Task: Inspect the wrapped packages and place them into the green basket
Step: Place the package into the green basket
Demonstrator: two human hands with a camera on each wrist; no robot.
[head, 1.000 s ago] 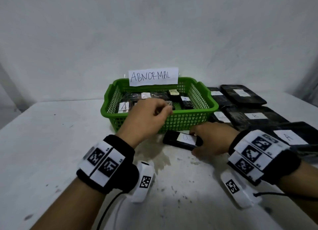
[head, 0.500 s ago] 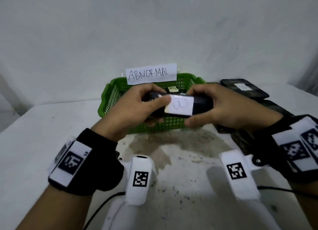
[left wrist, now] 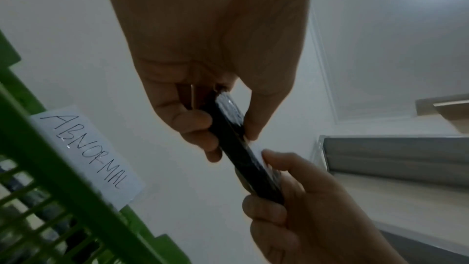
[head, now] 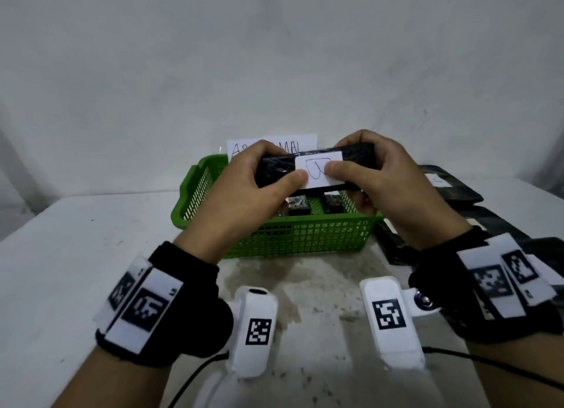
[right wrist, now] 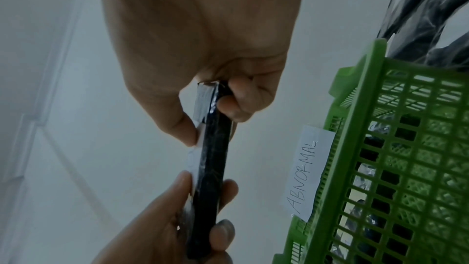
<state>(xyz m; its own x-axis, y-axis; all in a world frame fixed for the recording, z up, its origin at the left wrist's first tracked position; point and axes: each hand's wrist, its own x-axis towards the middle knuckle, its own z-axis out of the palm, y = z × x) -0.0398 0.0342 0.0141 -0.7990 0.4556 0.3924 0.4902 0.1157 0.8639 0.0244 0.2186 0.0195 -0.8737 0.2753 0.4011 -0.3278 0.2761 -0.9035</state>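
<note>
Both hands hold a flat black wrapped package with a white label marked "U" up in the air above the green basket. My left hand grips its left end, thumb on the label's edge. My right hand grips the right end, thumb on the label. The wrist views show the package edge-on, pinched between thumbs and fingers. Several wrapped packages lie inside the basket.
A paper sign reading "ABNORMAL" is stuck to the basket's far rim. More black wrapped packages lie on the white table to the right of the basket. A white wall rises behind.
The right hand picked the package off the table in front of the basket. The left hand left the basket and joined it. Both have raised the package higher, now above the basket.
</note>
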